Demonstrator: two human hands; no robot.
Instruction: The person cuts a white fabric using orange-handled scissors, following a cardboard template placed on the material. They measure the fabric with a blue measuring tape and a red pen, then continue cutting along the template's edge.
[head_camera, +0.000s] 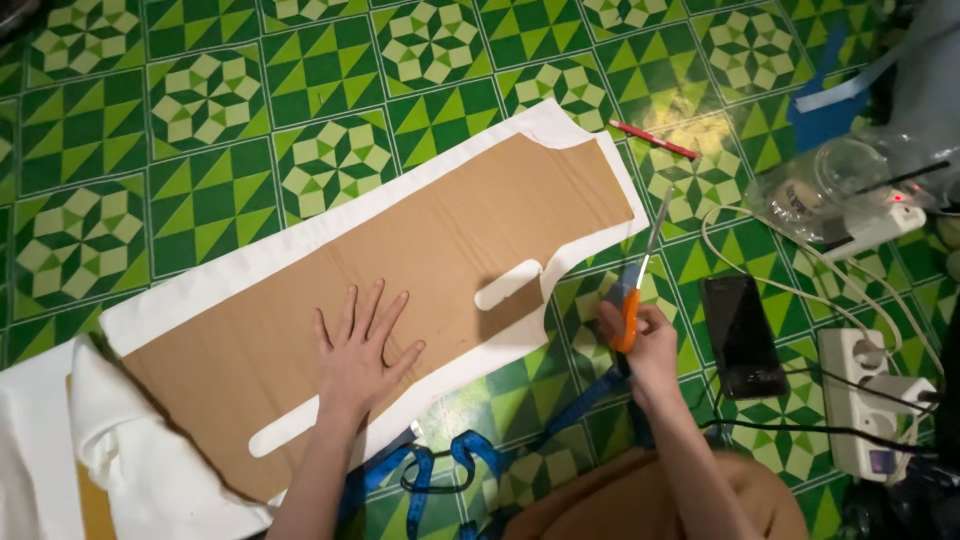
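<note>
My left hand (358, 352) lies flat, fingers spread, on a brown cardboard pattern (420, 250) laid over white fabric (210, 285) on the floor. My right hand (645, 345) grips the orange and blue handles of a pair of scissors (638, 275), blades pointing up and away, just right of the fabric's edge. The pattern has a notch cut near its right side, where white fabric shows through.
Green patterned floor tiles (200, 100) surround the work. A red pencil (652, 140) lies beyond the pattern. A black phone (742, 335), white power strip (862, 400) with cables, a clear jar (835, 185) and a blue measuring tape (450, 465) sit nearby.
</note>
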